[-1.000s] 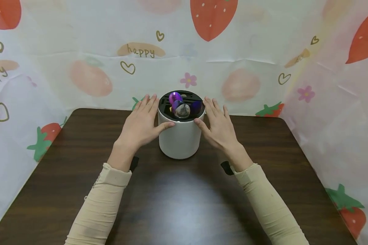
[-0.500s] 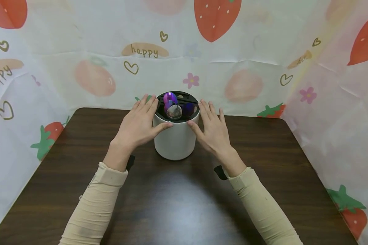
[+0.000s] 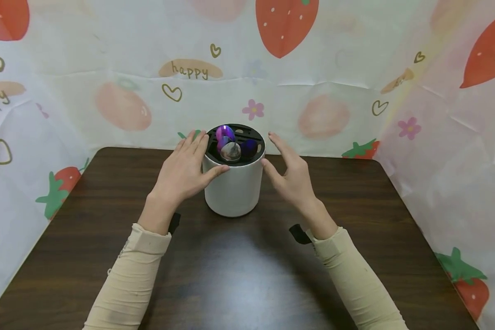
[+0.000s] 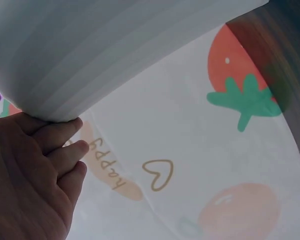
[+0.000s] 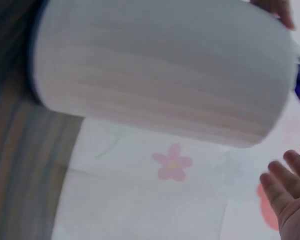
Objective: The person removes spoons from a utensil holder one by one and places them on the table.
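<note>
A white cylindrical holder (image 3: 233,195) with a black slotted top (image 3: 254,134) stands upright near the table's far edge. Rounded shiny ends show at its top: a purple one (image 3: 224,133), a silvery one (image 3: 231,151) and a dark blue one (image 3: 249,148). My left hand (image 3: 181,172) touches the holder's left side near the rim, fingers extended and thumb across the front. In the left wrist view its fingertips meet the white wall (image 4: 105,45). To the right of the holder, my right hand (image 3: 294,176) is spread with nothing in it; the right wrist view shows its fingers (image 5: 282,185) apart from the wall.
The dark wood table (image 3: 239,270) reaches forward to a white backdrop (image 3: 231,101) printed with strawberries, hearts and flowers. This sheet also hangs along the left and right sides. A black strap end (image 3: 299,234) sticks out by the right wrist.
The holder has shifted slightly left, and the left hand has gone left with it. The right hand has come away from the holder's right side, its fingers now bent a little.
</note>
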{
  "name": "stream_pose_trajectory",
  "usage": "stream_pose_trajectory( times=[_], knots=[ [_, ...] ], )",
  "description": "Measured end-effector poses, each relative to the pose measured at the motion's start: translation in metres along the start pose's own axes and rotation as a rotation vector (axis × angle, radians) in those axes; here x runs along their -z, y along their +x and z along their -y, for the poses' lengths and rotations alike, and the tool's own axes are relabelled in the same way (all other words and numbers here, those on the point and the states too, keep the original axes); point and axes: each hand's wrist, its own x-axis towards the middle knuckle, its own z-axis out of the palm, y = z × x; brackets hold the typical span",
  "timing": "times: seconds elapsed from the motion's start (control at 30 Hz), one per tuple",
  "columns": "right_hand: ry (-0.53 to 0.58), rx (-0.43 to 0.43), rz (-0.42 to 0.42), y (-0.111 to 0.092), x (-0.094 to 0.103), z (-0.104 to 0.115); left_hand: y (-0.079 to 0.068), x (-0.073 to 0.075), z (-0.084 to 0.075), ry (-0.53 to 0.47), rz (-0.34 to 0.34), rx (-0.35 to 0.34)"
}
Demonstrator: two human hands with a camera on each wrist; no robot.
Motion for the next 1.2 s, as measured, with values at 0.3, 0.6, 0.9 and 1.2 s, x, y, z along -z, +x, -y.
stream_pose_trajectory(
  times=[0.3, 0.6, 0.9, 1.2],
  knots=[
    [0.292, 0.017, -0.063, 0.022, 0.005, 0.018, 0.001, 0.001, 0.001, 0.030, -0.012, -0.011],
    [0.304, -0.060, -0.015, 0.030, 0.000, 0.021, 0.003, 0.002, 0.000, 0.042, 0.000, -0.010],
    [0.267, -0.063, 0.003, 0.029, -0.007, 0.021, 0.001, 0.002, 0.000, 0.046, 0.009, -0.005],
    [0.291, -0.098, 0.031, 0.030, -0.008, 0.024, 0.000, 0.003, -0.001, 0.048, 0.013, -0.001]
  ],
)
